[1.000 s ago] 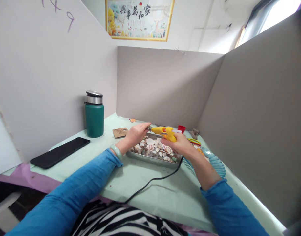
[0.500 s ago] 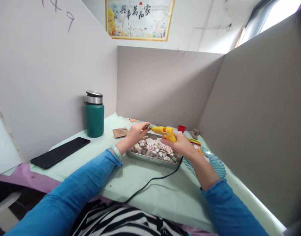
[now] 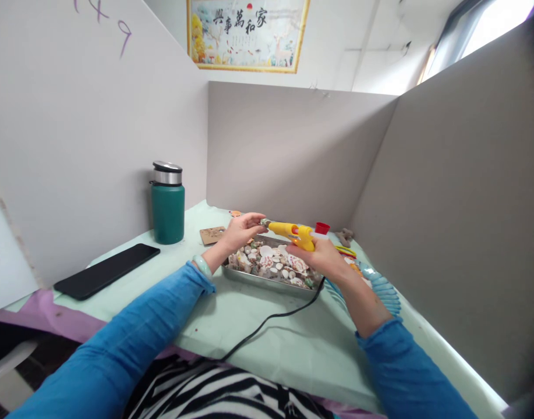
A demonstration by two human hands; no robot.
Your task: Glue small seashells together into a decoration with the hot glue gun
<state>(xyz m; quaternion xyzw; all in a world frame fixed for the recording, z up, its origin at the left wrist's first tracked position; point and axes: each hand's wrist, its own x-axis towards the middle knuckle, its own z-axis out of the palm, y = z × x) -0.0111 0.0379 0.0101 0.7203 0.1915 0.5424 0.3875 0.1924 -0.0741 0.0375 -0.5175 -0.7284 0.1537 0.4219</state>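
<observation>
My left hand (image 3: 244,229) is closed in a pinch on a small greenish seashell (image 3: 264,222) and holds it up above the tray. My right hand (image 3: 325,255) grips a yellow hot glue gun (image 3: 284,229), its nozzle pointing left and touching or almost touching the shell; which of the two I cannot tell. Under both hands lies a shallow metal tray (image 3: 267,284) filled with many white, brown and speckled seashells (image 3: 267,262). From the glue gun a black cord (image 3: 267,319) runs over the table toward my lap.
A green bottle (image 3: 168,212) stands at the left, behind a black phone (image 3: 109,270). A brown card (image 3: 211,235) lies left of the tray. Beyond my right hand are a red cup (image 3: 322,227) and a light-blue ribbed shell-shaped piece (image 3: 382,288). Grey partitions (image 3: 293,145) enclose the table.
My left hand has shifted slightly left and its fingers have straightened a little around the shell. The glue gun's nozzle has tipped up slightly; my right hand has barely moved.
</observation>
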